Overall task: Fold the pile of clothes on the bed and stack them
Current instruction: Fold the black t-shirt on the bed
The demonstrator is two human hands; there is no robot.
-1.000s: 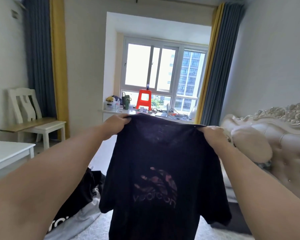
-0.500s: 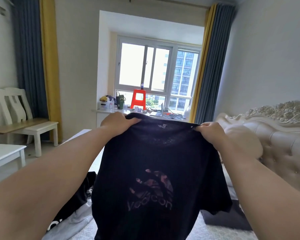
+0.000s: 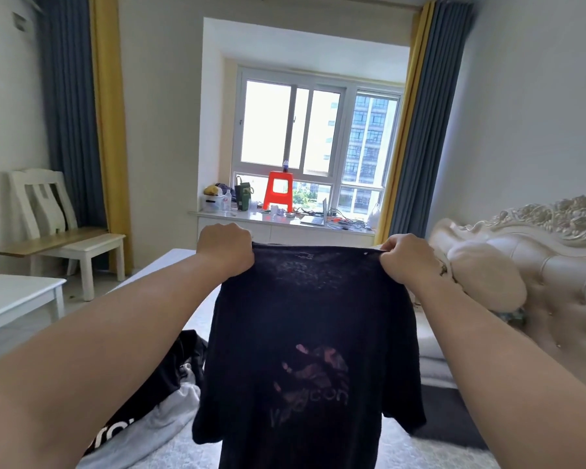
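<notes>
The bed (image 3: pixel 170 265) is white and runs up the middle of the room, with a pale fuzzy cover at the near end. A puffy cream headboard (image 3: pixel 538 265) with curly carving stands on the right side. At the far end is a big window (image 3: pixel 315 137) with blue and yellow curtains (image 3: pixel 82 106) on both sides. On the shelf under the window sit an orange stool (image 3: pixel 278 194), a laptop, wires and some small stuff. A white chair (image 3: pixel 48 211) with a wooden board on its seat stands by the left wall, and a white table (image 3: pixel 17 299) is nearer. A black T-shirt (image 3: pixel 312 350) hangs in the air over the bed and hides most of it. The left hand (image 3: pixel 225 248) grips one shoulder of the shirt in a fist. The right hand (image 3: pixel 406 258) pinches the other shoulder with curled fingers. More clothes (image 3: pixel 156 401), black and grey, lie in a heap on the bed at the lower left.
</notes>
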